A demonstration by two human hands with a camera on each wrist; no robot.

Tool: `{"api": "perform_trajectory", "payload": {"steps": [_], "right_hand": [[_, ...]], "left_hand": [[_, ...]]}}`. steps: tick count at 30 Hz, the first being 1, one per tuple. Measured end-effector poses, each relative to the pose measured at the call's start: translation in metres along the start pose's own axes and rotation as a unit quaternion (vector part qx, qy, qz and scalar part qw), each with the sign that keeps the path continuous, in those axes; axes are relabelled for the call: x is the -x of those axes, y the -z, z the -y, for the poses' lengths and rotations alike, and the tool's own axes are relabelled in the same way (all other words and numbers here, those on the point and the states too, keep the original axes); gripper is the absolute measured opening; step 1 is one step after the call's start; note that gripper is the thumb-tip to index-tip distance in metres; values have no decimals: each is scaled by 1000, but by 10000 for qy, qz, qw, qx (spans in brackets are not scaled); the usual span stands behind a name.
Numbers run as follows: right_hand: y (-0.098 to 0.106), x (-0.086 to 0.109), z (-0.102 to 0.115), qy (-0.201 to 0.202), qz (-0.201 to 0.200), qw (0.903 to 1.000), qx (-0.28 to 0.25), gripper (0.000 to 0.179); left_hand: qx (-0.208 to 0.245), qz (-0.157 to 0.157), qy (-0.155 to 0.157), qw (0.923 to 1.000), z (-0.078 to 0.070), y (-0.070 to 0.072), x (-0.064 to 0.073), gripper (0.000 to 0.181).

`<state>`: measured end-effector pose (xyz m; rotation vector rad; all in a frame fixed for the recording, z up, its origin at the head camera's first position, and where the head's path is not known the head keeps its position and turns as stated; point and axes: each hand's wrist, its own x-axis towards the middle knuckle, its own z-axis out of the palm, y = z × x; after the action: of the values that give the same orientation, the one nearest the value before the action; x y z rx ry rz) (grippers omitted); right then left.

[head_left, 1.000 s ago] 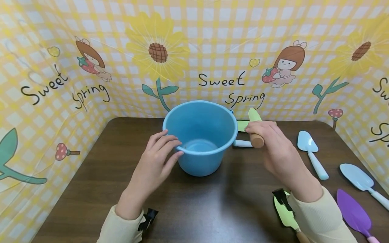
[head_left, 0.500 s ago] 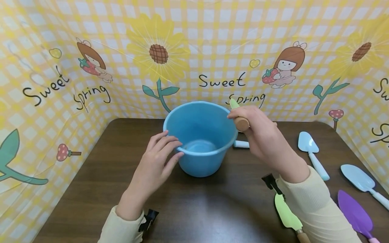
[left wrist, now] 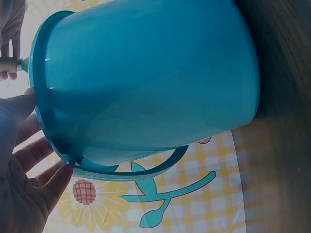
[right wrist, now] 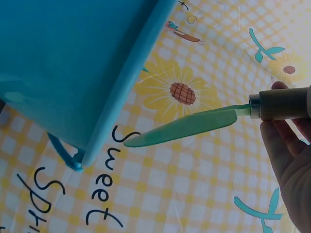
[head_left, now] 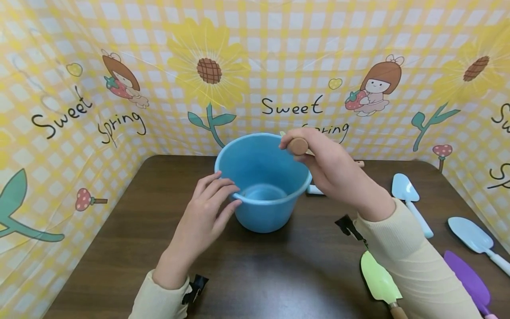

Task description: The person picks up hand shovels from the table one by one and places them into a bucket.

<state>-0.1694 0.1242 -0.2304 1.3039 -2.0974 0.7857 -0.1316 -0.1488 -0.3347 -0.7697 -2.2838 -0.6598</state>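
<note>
Grips a green trowel (right wrist: 189, 127) in right fingers (right wrist: 276, 148), pointed blade-first toward the blue bucket (head_left: 260, 219) below them; touches its rim with loosely spread left fingers (head_left: 218, 186).

Both arms (head_left: 412, 261) forward, right grip (head_left: 328, 161) raised above left grip (head_left: 208, 207).
The left fingers (head_left: 217, 187) fan slightly bent, thumb apart; the right fingers and thumb curl in tightly, that forearm slanting inward from the right.

bright head view, glare on table (head_left: 275, 279), dim wrist views
</note>
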Motion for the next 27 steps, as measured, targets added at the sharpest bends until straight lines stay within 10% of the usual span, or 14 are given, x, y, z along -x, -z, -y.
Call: {"api": "perform_trajectory", "payload": {"steps": [27], "right_hand": [[-25, -59, -44, -566, 1014, 9725, -2018, 7]], "left_hand": [[23, 49, 26, 10000, -2, 1, 0, 23]]}}
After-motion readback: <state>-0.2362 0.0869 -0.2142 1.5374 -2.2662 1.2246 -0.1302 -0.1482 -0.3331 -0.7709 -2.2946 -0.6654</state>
